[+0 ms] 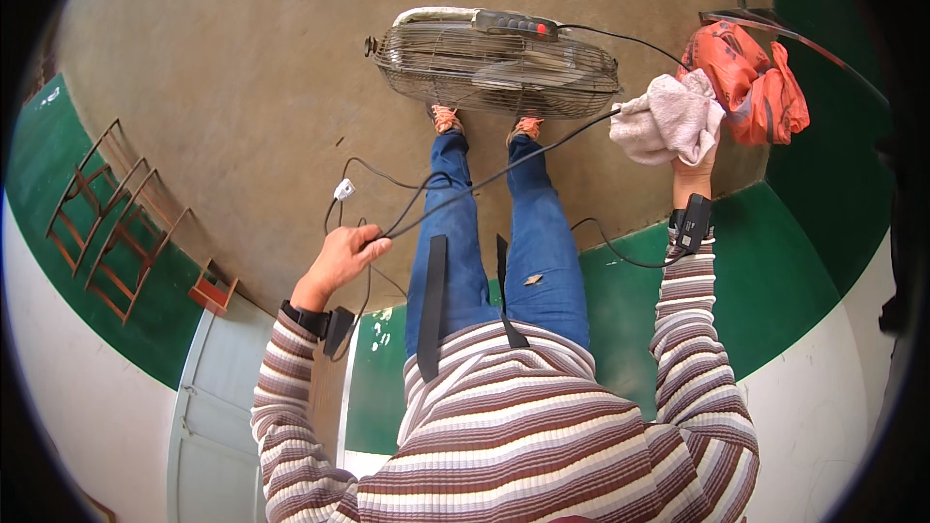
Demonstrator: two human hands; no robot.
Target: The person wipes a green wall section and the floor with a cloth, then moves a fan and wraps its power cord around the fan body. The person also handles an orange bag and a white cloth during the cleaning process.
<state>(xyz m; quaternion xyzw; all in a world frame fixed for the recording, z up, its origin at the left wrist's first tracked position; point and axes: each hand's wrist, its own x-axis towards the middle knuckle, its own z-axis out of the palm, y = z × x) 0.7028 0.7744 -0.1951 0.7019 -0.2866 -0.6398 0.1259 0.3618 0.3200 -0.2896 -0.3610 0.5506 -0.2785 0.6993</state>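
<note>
My left hand (341, 261) grips a black power cord (501, 174) in front of my left thigh. A white plug (344, 189) hangs from a loop of the cord just above that hand. Out to the right, my right hand (696, 167) holds a pale pink cloth (668, 120), its fingers mostly hidden by the fabric. The cord stretches taut between the hands and runs into the cloth. A second cord length leads from behind the cloth to the electric fan (498, 69), which stands on the floor before my feet with its wire cage and red-buttoned control panel (516, 24).
An orange-red plastic bag (748, 83) sits beyond the cloth, by a metal-edged piece of furniture (795, 22). Wooden stool-like frames (116, 214) and a small reddish box (213, 288) are along the green wall at left. A pale door (218, 385) is behind me.
</note>
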